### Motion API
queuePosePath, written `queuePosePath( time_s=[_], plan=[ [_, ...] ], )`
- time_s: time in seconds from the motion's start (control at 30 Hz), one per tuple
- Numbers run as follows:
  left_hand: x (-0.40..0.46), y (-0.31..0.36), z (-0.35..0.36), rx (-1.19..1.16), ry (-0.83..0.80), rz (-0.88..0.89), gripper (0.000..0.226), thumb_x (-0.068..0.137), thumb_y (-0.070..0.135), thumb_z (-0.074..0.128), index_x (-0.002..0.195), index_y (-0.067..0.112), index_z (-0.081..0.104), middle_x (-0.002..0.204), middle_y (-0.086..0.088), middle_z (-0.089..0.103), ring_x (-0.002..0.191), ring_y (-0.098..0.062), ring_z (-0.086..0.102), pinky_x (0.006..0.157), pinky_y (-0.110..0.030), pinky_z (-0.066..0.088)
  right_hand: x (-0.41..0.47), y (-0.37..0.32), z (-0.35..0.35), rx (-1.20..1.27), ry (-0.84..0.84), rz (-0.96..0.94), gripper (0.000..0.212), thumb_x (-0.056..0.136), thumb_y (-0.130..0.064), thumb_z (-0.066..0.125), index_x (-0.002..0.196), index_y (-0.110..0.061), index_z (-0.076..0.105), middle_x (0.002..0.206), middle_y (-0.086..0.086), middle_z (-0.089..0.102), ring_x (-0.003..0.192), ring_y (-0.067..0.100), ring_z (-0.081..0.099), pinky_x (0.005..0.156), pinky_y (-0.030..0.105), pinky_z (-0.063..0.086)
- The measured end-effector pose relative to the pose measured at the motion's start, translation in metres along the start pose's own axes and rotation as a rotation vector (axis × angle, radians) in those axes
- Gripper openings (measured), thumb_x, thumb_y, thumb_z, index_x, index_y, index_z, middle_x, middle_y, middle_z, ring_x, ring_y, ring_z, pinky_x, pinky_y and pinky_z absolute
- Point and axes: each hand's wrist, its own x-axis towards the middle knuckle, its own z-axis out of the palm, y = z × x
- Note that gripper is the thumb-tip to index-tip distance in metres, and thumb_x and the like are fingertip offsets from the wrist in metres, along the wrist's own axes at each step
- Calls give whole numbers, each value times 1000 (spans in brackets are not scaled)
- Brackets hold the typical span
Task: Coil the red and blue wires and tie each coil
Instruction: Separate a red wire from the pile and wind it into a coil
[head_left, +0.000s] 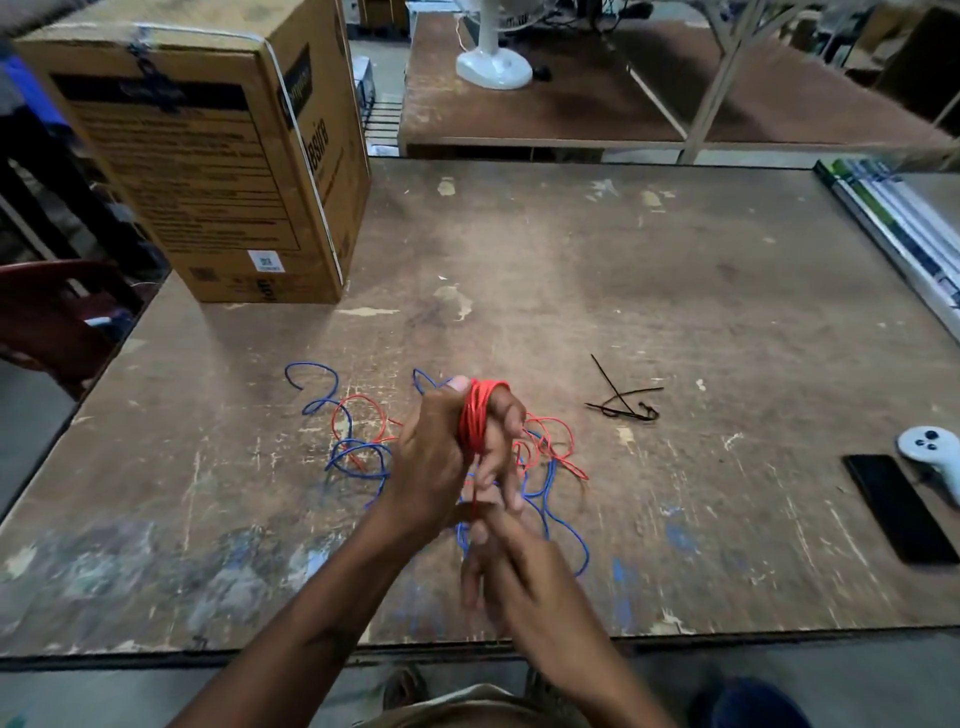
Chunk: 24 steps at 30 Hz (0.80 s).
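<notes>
The red wire (477, 415) is wound in a tight bundle of several turns around the fingers of my left hand (441, 457), which is raised above the table. My right hand (498, 561), just below it and blurred, pinches a strand of the red wire running down from the bundle. More loose red wire (550, 441) lies on the table to the right and left of my hands. The blue wire (358, 457) lies loose and tangled on the table beneath and beside my hands. Black cable ties (623, 402) lie on the table to the right.
A large cardboard box (208, 156) stands at the back left of the worn wooden table (675, 291). A black phone (898, 506) and a white controller (930, 449) lie near the right edge. Long boxed tubes (893, 228) lie at the back right.
</notes>
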Motion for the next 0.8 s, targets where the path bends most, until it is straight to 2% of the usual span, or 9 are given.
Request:
queuePosePath(
  time_s=[0.17, 0.3, 0.37, 0.43, 0.53, 0.6, 0.67, 0.73, 0.8],
  plan=[
    [9, -18, -14, 549, 151, 198, 55, 110, 41, 24, 98, 18, 72, 64, -4, 69, 62, -24, 69, 66, -35, 53, -19, -40, -14, 85, -39, -7, 26, 110, -42, 45, 124, -37, 67, 64, -8, 52, 58, 2, 46, 61, 18, 37],
    [-3, -30, -15, 771, 15, 194, 59, 113, 31, 31, 64, 30, 64, 57, 10, 65, 59, 0, 60, 67, -19, 43, -1, -61, -46, 9, 109, -57, 26, 108, -40, 49, 115, -29, 72, 69, -13, 58, 64, 1, 54, 64, 19, 42],
    [-12, -35, -12, 706, -41, 112, 66, 111, 37, 27, 59, 22, 64, 48, 0, 61, 50, -11, 59, 64, -31, 47, 18, -62, -67, -195, 211, -130, 20, 110, -31, 55, 104, -27, 74, 70, -15, 65, 68, 5, 64, 67, 25, 49],
    [-18, -32, -10, 519, -100, 16, 59, 108, 40, 27, 72, 20, 70, 44, -7, 55, 41, -26, 57, 53, -40, 47, 37, -57, -85, -265, 298, -149, 12, 105, -25, 66, 99, -28, 76, 74, -13, 72, 71, 9, 70, 69, 34, 54],
    [-21, -21, -11, 288, -261, -111, 56, 106, 39, 30, 80, 14, 72, 39, -3, 46, 34, -23, 53, 44, -27, 38, 59, -40, -91, -94, 295, -160, 1, 93, -28, 80, 94, -28, 81, 87, -1, 79, 82, 19, 74, 73, 45, 55],
    [-19, -12, -10, 143, -350, -186, 56, 103, 46, 32, 78, 18, 73, 37, 5, 45, 31, -18, 52, 40, -24, 34, 63, -24, -79, -60, 277, -189, 9, 94, -31, 75, 99, -32, 82, 95, 2, 79, 87, 12, 72, 76, 32, 54],
    [-15, -2, -11, 12, -380, -186, 53, 99, 55, 42, 74, 19, 73, 35, 10, 44, 29, -17, 50, 39, -32, 26, 53, -9, -56, -141, 243, -187, 27, 97, -26, 63, 102, -49, 76, 93, -12, 75, 83, -6, 64, 77, 14, 48],
    [-10, 4, -8, -50, -312, -131, 53, 99, 55, 40, 73, 19, 70, 34, 10, 41, 30, -20, 51, 44, -39, 27, 33, 0, -31, -226, 199, -162, 40, 99, -18, 53, 102, -55, 68, 79, -28, 66, 70, -11, 56, 69, 7, 40],
    [-5, 5, -2, -68, -132, -86, 58, 101, 48, 27, 74, 19, 69, 36, 7, 40, 34, -22, 55, 46, -36, 37, 14, 0, -13, -295, 186, -135, 44, 105, -7, 49, 116, -48, 63, 72, -27, 63, 62, -7, 54, 63, 9, 39]
  ],
)
